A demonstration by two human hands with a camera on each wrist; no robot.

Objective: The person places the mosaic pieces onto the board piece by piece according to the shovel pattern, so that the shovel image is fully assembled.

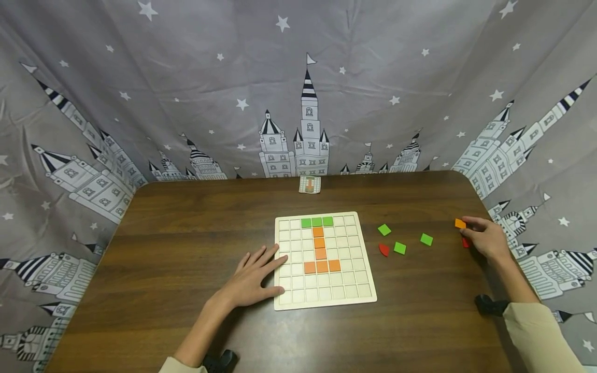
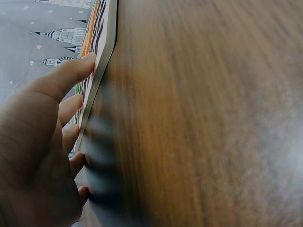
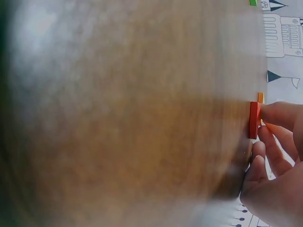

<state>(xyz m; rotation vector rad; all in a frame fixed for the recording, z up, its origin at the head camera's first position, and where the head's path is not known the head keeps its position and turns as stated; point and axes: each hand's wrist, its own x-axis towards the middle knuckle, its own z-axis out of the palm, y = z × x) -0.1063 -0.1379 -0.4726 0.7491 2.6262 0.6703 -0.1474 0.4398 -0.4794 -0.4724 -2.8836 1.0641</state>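
Note:
A pale wooden grid board (image 1: 350,280) lies on the table with square tiles in some cells. A row of green tiles (image 1: 317,222) is near its top, with orange tiles (image 1: 319,242) in a column below and a short orange row under that. My left hand (image 1: 252,280) rests at the board's left edge, fingers spread, thumb and fingertips touching it. Far right, my right hand (image 1: 487,238) pinches an orange tile (image 1: 459,223) between thumb and fingers. Close under that hand is a red piece (image 3: 253,120), partly covered in the head view.
Between board and right hand lie loose green tiles (image 1: 399,248) and a rounded red piece (image 1: 384,249). A small pattern card (image 1: 310,185) lies at the table's (image 1: 196,228) back edge. A grey curtain (image 1: 196,103) with castles hangs behind and beside the table.

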